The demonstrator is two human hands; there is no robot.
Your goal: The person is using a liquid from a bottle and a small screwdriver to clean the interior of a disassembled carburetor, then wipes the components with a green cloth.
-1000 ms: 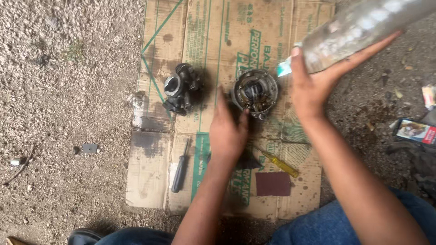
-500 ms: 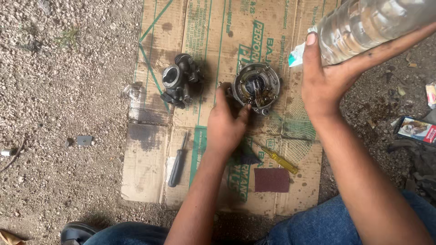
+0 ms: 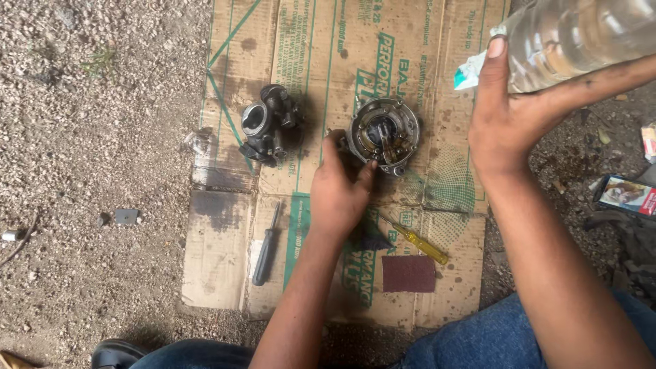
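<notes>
I see the flattened cardboard sheet [image 3: 225,225] with green print spread on the gravel; my right arm runs up from five o'clock, and the right hand [image 3: 509,123] wraps a clear plastic bottle [image 3: 581,37], its long axis slanting from two o'clock down to its neck near the round metal housing [image 3: 384,133]. My left hand [image 3: 342,195] reaches toward twelve o'clock, fingers closed on that housing's rim. At nine o'clock sits a dark carburettor body [image 3: 268,124]; a small colourful package [image 3: 625,195] lies at three o'clock.
</notes>
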